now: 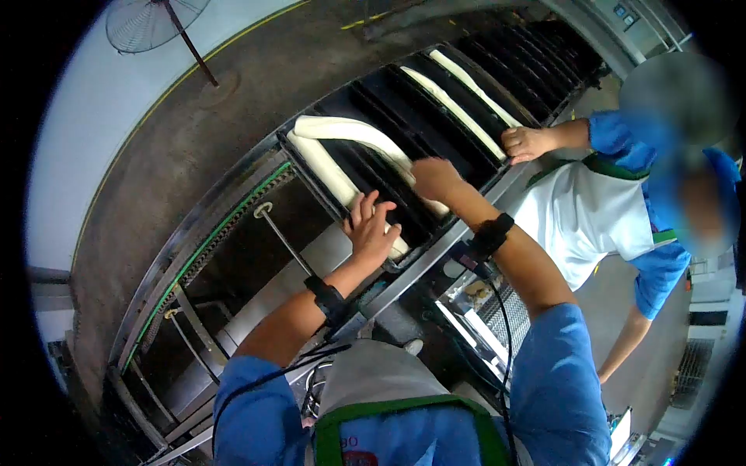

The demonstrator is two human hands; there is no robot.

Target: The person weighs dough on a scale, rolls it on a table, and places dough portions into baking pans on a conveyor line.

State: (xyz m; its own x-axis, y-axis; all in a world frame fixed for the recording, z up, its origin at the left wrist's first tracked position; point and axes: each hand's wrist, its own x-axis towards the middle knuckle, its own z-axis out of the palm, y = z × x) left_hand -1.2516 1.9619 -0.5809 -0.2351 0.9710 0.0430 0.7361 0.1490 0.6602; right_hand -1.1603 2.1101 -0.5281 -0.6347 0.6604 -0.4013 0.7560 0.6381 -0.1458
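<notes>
Black oblong trays (404,124): four pale rope-like dough strips (451,107) lying lengthwise inside
First strip (326,167): leftmost slot, long axis pointing away and left, pretty straight
Second strip (350,130): next one over, far end curving left to the first
Left hand (371,229): fingers spread on the first strip
Right hand (437,180): curled over the second, can't tell if it's pinching

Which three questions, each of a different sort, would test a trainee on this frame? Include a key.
1. True or false: the wearer's left hand grips the standing fan.
2. The right hand is at: (a) the co-worker's sleeve, (b) the bowed pale strip, (c) the floor?
3. Fill in: a ___ band circles each of the wearer's wrists.

Key: 1. False; it rests on a straight pale strip. 2. b. 3. Black.
</notes>
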